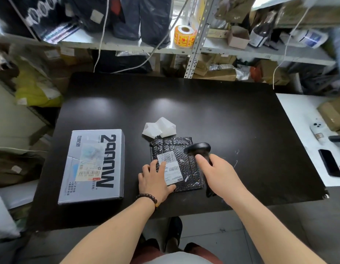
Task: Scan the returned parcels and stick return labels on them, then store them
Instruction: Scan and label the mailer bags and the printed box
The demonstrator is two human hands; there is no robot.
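Black bubble mailer [176, 164] pinned and under the scanner [198, 148]

The bubble mailer is laid flat near the front edge of the black table [203, 111]. It's held down at its left side by the left hand [154, 180], fingers straight and spread over the white shipping label [170, 168]. The scanner is gripped by its handle in the right hand [216, 172], head held over the mailer's right side. Crumpled white backing paper [159, 127] can be seen touching the mailer's far edge. A grey box [93, 164] with its own label is parked further left, apart from the mailer. A yellow label roll [184, 36] is spotted on the shelf behind.
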